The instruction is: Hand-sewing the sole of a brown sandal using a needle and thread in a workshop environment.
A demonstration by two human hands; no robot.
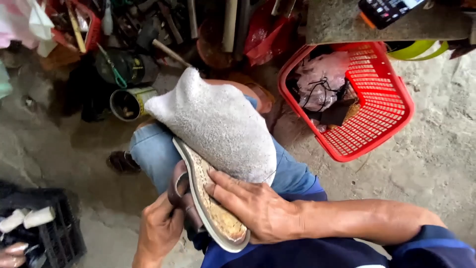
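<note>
A worn shoe sole [210, 206] with a pale rim and a cracked tan face lies on my thigh, toe pointing up and away. My right hand [255, 208] lies flat on it, fingers spread over its middle and heel. My left hand [161, 228] grips the shoe's dark brown upper [179, 191] from the left side. A grey-white towel [215, 126] is draped over my knee, right beside the sole's far end.
A red plastic basket [382, 124] with bags and dark scraps stands on the concrete floor at right. A tin can [128, 103] and piled tools sit at the back left. A black crate [57, 231] with pale pieces is at lower left. A phone [389, 10] rests on a ledge above.
</note>
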